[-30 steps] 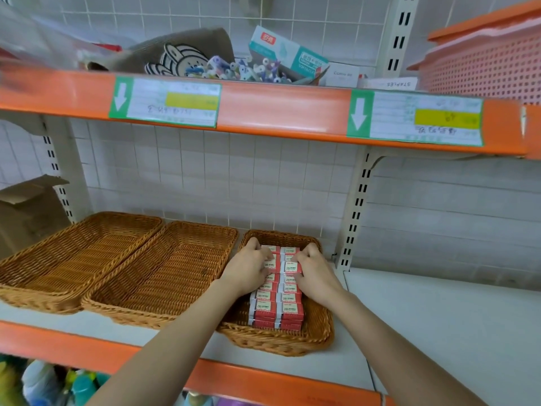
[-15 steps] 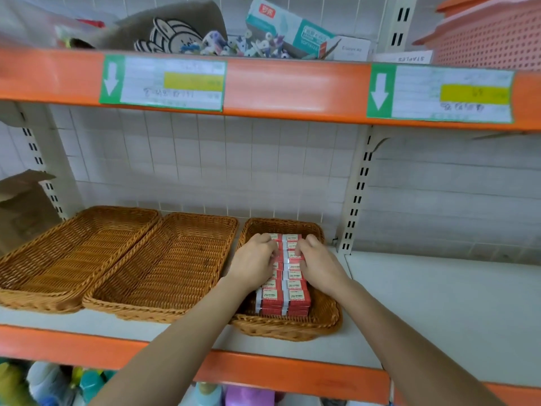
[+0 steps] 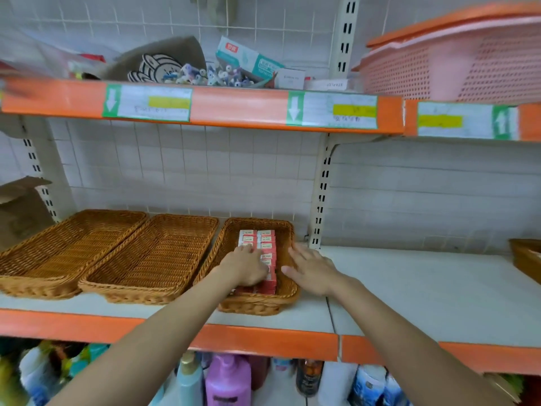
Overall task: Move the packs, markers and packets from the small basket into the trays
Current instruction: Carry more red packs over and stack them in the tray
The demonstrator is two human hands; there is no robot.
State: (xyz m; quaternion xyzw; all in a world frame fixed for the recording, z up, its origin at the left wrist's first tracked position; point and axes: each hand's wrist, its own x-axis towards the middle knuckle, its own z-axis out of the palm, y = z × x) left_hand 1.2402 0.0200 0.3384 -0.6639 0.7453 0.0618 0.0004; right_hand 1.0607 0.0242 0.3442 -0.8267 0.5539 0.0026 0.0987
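Your left hand [image 3: 244, 266] rests on the red-and-white packs [image 3: 265, 244] in the right-hand wicker tray [image 3: 288, 291], fingers curled down over the near rows; can't tell if it actually grips one; your right hand [image 3: 311, 269] sits over the tray's right rim, fingers straight and spread, holding nothing; packs lie in two neat columns down the middle of that tray, far end uncovered, near end partly under your left hand; two longer wicker trays, left one [image 3: 44, 284] and middle one [image 3: 137, 293], sit side by side just left of it on the white shelf [image 3: 424, 288]; another wicker edge [image 3: 525, 259] shows at far right, well apart; upper shelf carries a pink plastic basket [image 3: 456, 68], a teal box [image 3: 248, 61] and a heap of small items, too blurred to tell; bottles [image 3: 228, 379] stand on the shelf below.
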